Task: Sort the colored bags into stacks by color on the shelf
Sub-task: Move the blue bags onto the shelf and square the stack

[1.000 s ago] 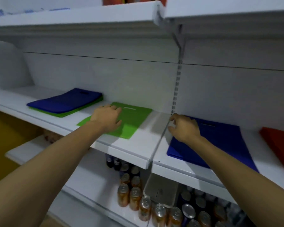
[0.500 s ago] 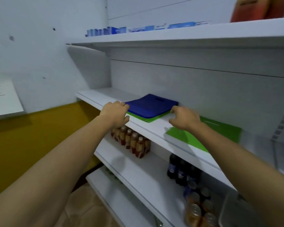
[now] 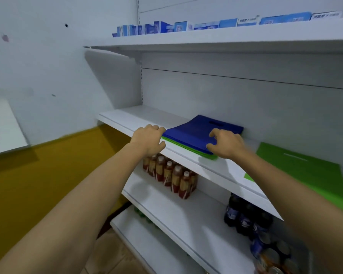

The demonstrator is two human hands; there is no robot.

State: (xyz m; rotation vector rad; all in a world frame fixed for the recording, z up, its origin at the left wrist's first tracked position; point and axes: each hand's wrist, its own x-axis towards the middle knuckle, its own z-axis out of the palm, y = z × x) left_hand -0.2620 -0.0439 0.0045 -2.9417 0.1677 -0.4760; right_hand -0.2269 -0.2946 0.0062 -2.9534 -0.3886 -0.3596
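Observation:
A blue bag lies flat on the white shelf, on top of a green bag whose edge shows beneath it. My left hand sits at the stack's left front corner, fingers curled against the blue bag's edge. My right hand rests on the stack's right front corner, fingers spread on the blue bag and thumb at its edge. A second green bag lies flat farther right on the same shelf, partly behind my right forearm.
Brown bottles stand on the shelf below, with dark bottles and cans to their right. Blue and white boxes line the top shelf. A wall with a yellow lower band is on the left.
My view swung left from the lone green and blue bags to the blue-on-green stack. Both hands travelled left and now touch that stack's front corners.

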